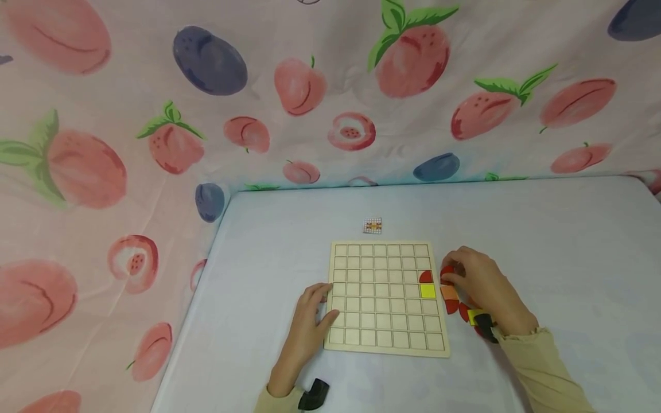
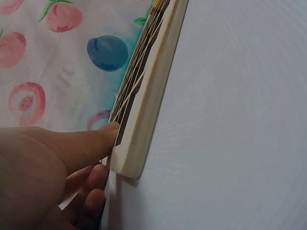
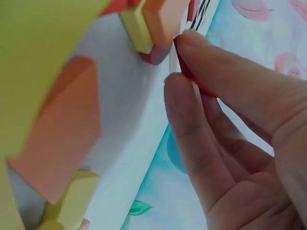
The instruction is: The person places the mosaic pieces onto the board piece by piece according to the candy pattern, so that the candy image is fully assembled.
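A square wooden grid board [image 1: 376, 310] lies on the table, with a red quarter-circle piece [image 1: 426, 277] and a yellow square piece [image 1: 428, 291] in its right column. My left hand [image 1: 308, 321] rests at the board's left edge. In the left wrist view its thumb [image 2: 93, 146] presses the top of the rim, other fingers against the side. Just past the right edge, my right hand [image 1: 477, 281] pinches a red piece [image 3: 187, 67] between thumb and fingertips; the piece's full outline is partly hidden.
Beside the board's right edge lie an orange piece [image 1: 450, 293] and several loose red and yellow pieces, partly under the right wrist. A small patterned card [image 1: 372, 225] lies beyond the board. Fruit-print fabric [image 1: 310, 137] rises along the table's back and left.
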`<state>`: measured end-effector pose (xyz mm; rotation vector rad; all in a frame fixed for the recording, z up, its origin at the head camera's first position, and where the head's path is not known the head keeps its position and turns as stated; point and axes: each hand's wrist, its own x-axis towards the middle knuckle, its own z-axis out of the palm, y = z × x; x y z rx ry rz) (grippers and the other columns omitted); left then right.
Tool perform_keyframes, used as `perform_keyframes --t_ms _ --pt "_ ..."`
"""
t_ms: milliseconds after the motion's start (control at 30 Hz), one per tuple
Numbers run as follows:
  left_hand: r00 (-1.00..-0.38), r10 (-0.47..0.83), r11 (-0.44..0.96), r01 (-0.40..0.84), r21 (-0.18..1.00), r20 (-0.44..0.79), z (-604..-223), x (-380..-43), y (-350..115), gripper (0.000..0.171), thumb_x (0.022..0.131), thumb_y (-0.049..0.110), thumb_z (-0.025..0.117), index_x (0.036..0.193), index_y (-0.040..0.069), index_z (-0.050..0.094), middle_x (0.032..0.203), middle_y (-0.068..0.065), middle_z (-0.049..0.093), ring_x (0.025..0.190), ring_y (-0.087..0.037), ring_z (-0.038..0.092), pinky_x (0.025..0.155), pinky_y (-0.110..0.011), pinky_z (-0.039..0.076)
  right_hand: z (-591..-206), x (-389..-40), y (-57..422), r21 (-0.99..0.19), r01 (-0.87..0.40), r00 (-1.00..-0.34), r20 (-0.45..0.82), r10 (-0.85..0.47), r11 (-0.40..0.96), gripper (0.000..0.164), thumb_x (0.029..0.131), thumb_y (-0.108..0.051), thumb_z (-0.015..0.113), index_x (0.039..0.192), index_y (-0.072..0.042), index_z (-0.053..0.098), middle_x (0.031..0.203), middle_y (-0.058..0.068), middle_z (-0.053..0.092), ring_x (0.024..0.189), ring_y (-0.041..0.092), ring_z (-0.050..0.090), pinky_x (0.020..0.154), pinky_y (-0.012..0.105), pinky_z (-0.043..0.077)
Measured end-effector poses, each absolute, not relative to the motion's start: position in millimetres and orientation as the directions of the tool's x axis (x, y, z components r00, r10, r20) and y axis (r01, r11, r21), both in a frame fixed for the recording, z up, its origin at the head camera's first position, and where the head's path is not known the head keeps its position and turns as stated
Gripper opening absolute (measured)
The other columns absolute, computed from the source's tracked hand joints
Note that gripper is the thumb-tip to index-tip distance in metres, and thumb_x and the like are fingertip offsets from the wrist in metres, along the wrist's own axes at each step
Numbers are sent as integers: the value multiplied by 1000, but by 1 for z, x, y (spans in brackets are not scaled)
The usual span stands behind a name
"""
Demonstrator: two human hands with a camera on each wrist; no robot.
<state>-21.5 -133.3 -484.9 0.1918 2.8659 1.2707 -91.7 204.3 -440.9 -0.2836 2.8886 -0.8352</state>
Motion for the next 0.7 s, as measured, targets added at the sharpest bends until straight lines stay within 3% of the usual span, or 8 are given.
perform_keyframes --t_ms 167,300,533,700 --pt "-994 104 662 90 744 29 -484 -21 -133 53 89 9 73 139 8 54 140 -6 50 111 -17 51 89 -32 48 -436 -86 204 -555 -143 -972 -78 -222 820 15 87 -6 76 101 -5 73 90 6 65 77 20 56 66 32 50" --pt "-994 105 658 80 748 14 -483 -21 -133 53 89 10 73 139 9 54 141 -5 49 112 -16 51 90 -32 47 -431 -79 205 -597 -119 -967 -111 -229 793 18 89 -9 73 106 -4 71 95 8 67 76 20 57 56 29 50" --pt "-993 118 657 92 749 18 -483 -21 -133 53 90 11 73 140 9 53 141 -5 49 112 -16 51 89 -32 47 -423 -71 204 -594 -155 -963 -89 -256 790 14 86 -11 78 99 -7 74 87 -1 68 79 17 60 72 35 55" --pt "-993 115 656 86 750 13 -483 -21 -133 53 90 11 73 139 9 54 141 -5 49 112 -16 51 89 -32 47 -420 -64 199 -563 -204 -958 -53 -282 801 17 79 -10 83 95 -9 77 88 -2 70 78 15 65 72 36 58"
